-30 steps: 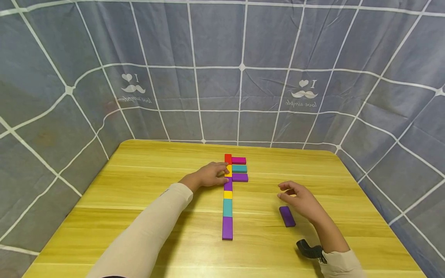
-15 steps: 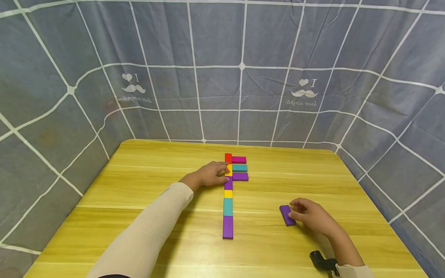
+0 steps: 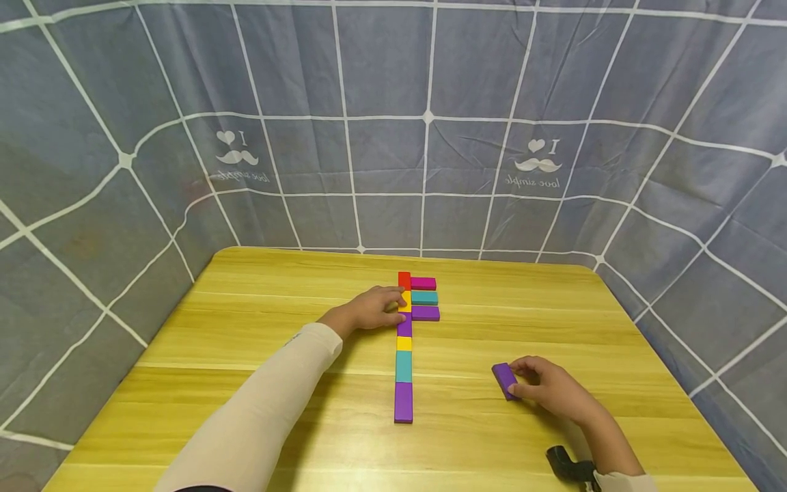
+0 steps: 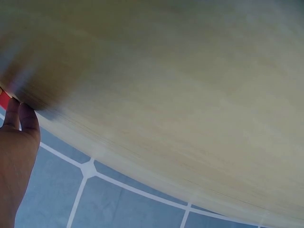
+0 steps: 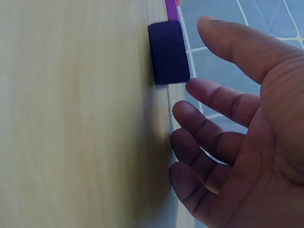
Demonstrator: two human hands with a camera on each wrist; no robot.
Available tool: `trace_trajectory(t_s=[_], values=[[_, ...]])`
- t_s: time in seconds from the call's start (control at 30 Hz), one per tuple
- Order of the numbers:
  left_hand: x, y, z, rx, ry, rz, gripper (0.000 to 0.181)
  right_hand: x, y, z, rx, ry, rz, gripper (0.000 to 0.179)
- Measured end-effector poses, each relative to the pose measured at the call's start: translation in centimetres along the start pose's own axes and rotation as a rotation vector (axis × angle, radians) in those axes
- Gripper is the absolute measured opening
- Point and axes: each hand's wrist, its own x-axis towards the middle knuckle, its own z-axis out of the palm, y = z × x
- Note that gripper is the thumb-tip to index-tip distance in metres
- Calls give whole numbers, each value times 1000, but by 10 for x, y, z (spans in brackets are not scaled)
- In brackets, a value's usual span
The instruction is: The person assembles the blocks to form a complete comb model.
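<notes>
A column of coloured flat blocks runs down the middle of the table in the head view, with a red block (image 3: pixel 404 280) at its far end. My left hand (image 3: pixel 371 309) rests at the column's left side, fingertips on the yellow block (image 3: pixel 406 305) and thumb at the purple block (image 3: pixel 404 328) below it. At the right lies a loose purple block (image 3: pixel 503 380), slightly slanted. My right hand (image 3: pixel 550 389) is at its right side, thumb and index finger spread along its edge. In the right wrist view that block (image 5: pixel 169 52) looks dark, beside relaxed, parted fingers.
Magenta (image 3: pixel 423 283), teal (image 3: pixel 424 298) and purple (image 3: pixel 425 313) blocks stick out rightward from the column's upper part. Yellow (image 3: pixel 404 344), teal (image 3: pixel 403 366) and purple (image 3: pixel 403 403) blocks form its near part. A grey checked curtain (image 3: pixel 393 157) surrounds the wooden table (image 3: pixel 295 287).
My right hand has moved back and rightward to the loose purple block, which has shifted slightly left in the last half second. The left hand stays in place.
</notes>
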Motion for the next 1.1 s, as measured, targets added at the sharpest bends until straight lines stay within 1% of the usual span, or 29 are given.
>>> trace_trajectory(t_s=[0.2, 0.27, 0.43, 0.63, 0.8, 0.93, 1.1], values=[[0, -1, 1, 1, -2, -2, 36, 3, 0, 5, -9, -41, -83, 49], [0, -1, 1, -4, -2, 0, 36, 4, 0, 7, -8, -48, -90, 50], [-1, -1, 1, -7, 2, 9, 35, 4, -2, 10, -7, -54, -79, 49], [-2, -2, 2, -6, 4, 6, 35, 5, -3, 13, -42, -43, -110, 44], [-2, -1, 2, -18, 0, -7, 35, 9, -2, 13, -73, -21, -73, 38], [-2, -2, 2, -16, 2, 4, 35, 11, -2, 13, -75, -2, -43, 31], [-2, -3, 2, -3, 5, 17, 35, 14, -6, 11, -66, 8, -42, 26]])
